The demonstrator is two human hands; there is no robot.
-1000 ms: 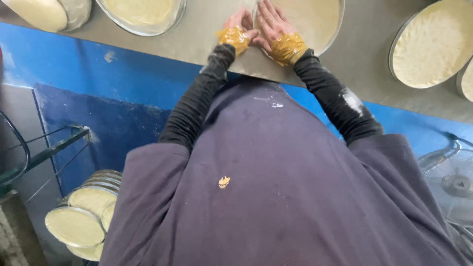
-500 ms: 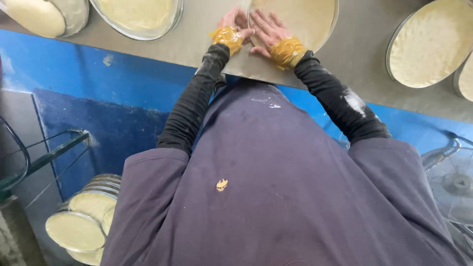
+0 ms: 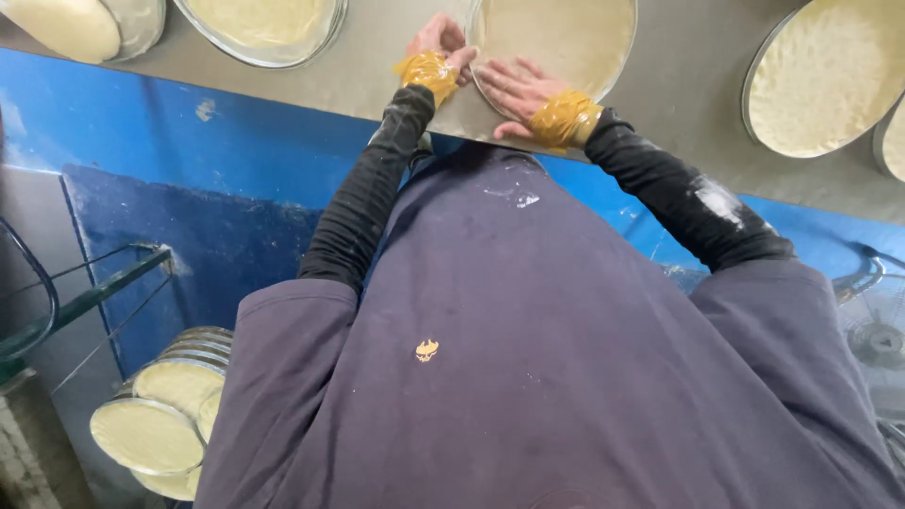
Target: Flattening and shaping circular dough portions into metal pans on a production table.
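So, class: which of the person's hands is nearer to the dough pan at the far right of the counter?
Right. The right hand rests on the middle pan's dough; the left hand is farther from the far-right pan.

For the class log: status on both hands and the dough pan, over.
Left hand and right hand on near rim of round metal pan of pale dough. Neither closed around it. Nothing in the way.

five round metal pans of pale dough sit on the grey counter (image 3: 698, 104): one at far left (image 3: 66, 24), one beside it (image 3: 259, 24), one under the hands (image 3: 556, 42), one at right (image 3: 820, 80), one cut off at the edge (image 3: 894, 137). one stack of filled pans (image 3: 165, 415) stands below. two hands, left hand (image 3: 438, 42) and right hand (image 3: 514, 90), each with one band of yellow tape.
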